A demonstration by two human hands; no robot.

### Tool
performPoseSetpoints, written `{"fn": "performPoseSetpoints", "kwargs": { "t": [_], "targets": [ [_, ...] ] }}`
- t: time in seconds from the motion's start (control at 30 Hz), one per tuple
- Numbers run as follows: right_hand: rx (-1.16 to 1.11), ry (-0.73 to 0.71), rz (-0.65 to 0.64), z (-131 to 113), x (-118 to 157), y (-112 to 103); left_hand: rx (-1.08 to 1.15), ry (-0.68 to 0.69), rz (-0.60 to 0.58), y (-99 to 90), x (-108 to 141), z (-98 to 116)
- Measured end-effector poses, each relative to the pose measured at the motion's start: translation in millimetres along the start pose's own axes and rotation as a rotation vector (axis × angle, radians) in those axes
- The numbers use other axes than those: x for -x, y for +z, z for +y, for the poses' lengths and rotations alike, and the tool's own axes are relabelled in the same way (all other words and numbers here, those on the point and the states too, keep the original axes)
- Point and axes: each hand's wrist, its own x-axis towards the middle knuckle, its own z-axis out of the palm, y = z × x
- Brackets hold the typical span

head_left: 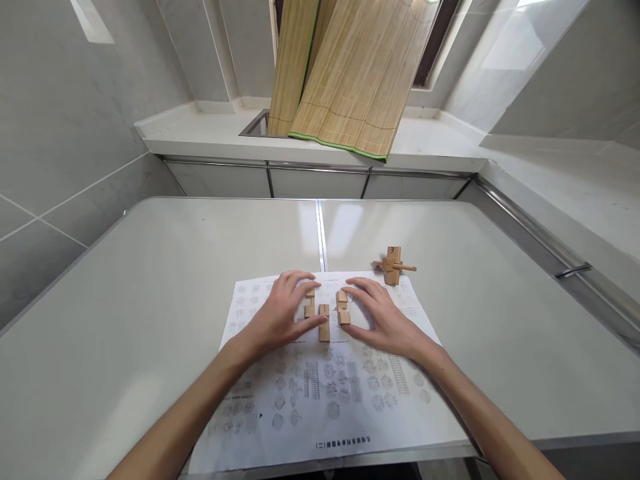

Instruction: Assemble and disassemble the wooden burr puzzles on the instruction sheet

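Note:
My left hand [285,311] is curved around a notched wooden puzzle piece [309,311], index finger at its far end and thumb at its near end. The thumb tip reaches over a longer wooden piece [325,332] lying upright in the picture between the hands. Opposite it, my right hand [387,321] spans a second notched wooden piece [343,317] between index finger and thumb. All three pieces are over a printed paper sheet [345,427]. Whether the notched pieces rest on the paper cannot be made out.
Beyond my right hand sits a cross-shaped assembly of wooden pieces [393,267], by the sheet's far right corner. The pale table [150,280] has a metal seam down its middle. Behind it stands a white counter [200,137] with a sink and a bamboo mat [355,80].

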Motion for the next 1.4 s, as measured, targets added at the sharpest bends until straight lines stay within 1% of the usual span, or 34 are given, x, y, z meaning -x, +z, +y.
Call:
{"fn": "performPoseSetpoints", "kwargs": {
  "t": [0.13,0.23,0.37,0.53,0.63,0.77,0.87,0.97,1.07,1.17,1.23,1.27,1.4],
  "targets": [
    [-0.001,0.003,-0.004,1,0,0,0.053,-0.115,-0.105,-18.2,4,-6],
    [-0.003,0.005,-0.008,2,0,0,0.068,-0.137,-0.130,-21.9,6,-8],
    [-0.031,-0.033,0.036,0,0,0,0.106,-0.126,-0.062,-21.0,4,-7],
    [-0.041,-0.202,0.099,-12,-2,0,0.209,-0.153,0.004,-19.2,1,-2],
    [-0.009,-0.285,0.081,-18,-2,4,0.267,-0.148,0.018,-16.8,1,0],
    [0.035,-0.334,0.011,-19,-2,12,0.283,-0.131,0.035,-14.1,2,1],
    [0.029,-0.348,0.037,-18,-3,16,0.249,-0.120,0.038,-13.0,2,2],
    [-0.020,-0.318,0.142,-19,-4,15,0.204,-0.085,0.068,-11.0,3,5],
    [-0.115,-0.248,0.254,-21,-4,13,0.198,-0.030,0.098,-6.6,4,11],
    [-0.229,-0.156,0.305,-20,-3,11,0.218,0.027,0.100,-1.2,5,18],
    [-0.320,-0.071,0.288,-21,-2,10,0.228,0.076,0.107,2.0,5,23],
    [-0.381,-0.025,0.260,-21,-1,10,0.233,0.103,0.114,3.4,4,25],
    [-0.740,0.148,0.035,-26,-3,5,0.238,0.185,0.146,8.6,4,30]
  ]
}}
